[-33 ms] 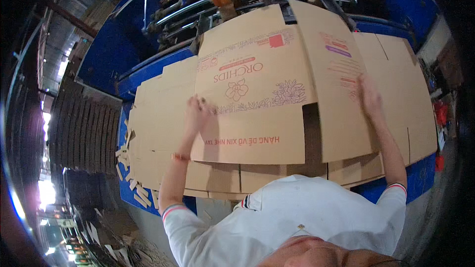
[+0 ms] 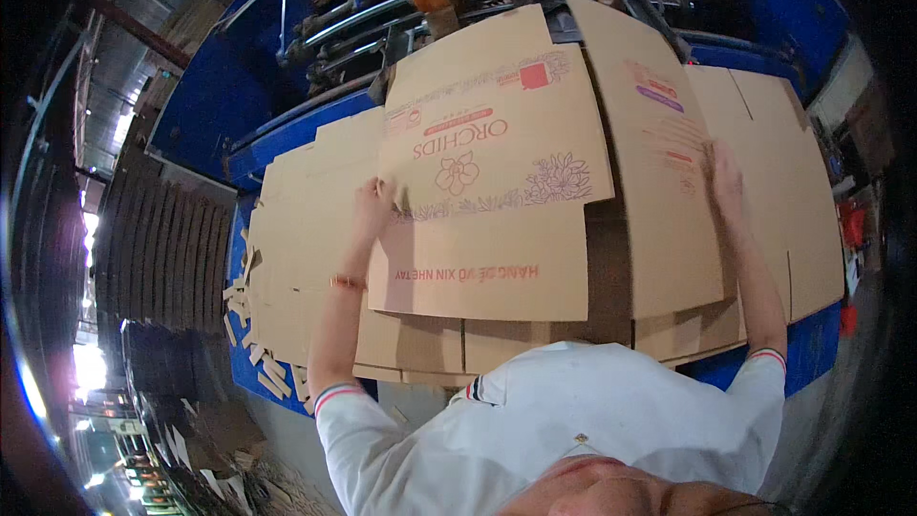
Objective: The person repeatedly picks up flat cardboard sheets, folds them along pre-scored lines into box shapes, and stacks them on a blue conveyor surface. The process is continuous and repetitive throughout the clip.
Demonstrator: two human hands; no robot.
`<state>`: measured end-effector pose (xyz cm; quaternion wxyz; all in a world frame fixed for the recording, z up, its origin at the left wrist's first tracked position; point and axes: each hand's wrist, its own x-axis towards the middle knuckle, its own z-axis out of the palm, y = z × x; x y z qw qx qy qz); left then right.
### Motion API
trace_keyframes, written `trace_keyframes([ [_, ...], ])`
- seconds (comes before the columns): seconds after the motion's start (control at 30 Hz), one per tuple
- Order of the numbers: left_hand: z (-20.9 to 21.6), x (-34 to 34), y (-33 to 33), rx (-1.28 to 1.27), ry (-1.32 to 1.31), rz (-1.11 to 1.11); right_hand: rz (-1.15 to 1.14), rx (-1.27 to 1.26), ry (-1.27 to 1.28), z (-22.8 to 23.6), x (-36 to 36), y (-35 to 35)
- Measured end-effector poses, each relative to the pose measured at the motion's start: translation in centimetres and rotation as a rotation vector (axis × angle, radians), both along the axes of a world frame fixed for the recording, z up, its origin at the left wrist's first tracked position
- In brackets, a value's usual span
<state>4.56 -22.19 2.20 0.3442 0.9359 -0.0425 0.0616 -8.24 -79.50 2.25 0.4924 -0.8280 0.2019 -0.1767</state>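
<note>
Gripping cardboard [image 2: 489, 167], left hand [image 2: 374, 205] sits opposite right hand [image 2: 726, 182].

Bare forearms [image 2: 337, 333] extended forward, well apart, left grip [image 2: 375, 203] with fingers curled, right grip [image 2: 726, 182] slightly blurred

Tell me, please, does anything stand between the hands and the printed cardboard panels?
Nothing visible does: the left hand is at the left edge of the wide printed panel, the right hand at the right edge of the narrower panel.

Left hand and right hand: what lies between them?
Head view: a flower-printed cardboard panel by the left hand, a narrower printed panel by the right hand.
</note>
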Motion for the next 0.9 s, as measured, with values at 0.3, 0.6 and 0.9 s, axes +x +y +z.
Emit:
trace_keyframes([
  [0.3, -8.4, 14.6, 3.1, -0.222, 0.348, 0.198, -0.158, 0.321, 0.144, -12.3, 11.2, -19.4],
  [0.6, -4.8, 10.1, 1.5, 0.285, 0.232, 0.268, -0.062, 0.397, 0.041, -11.0, 13.1, -14.8],
  [0.9, -4.7, 9.1, 0.6, 0.402, 0.175, 0.375, -0.041, -0.696, 0.474, -6.2, 11.9, -10.6],
])
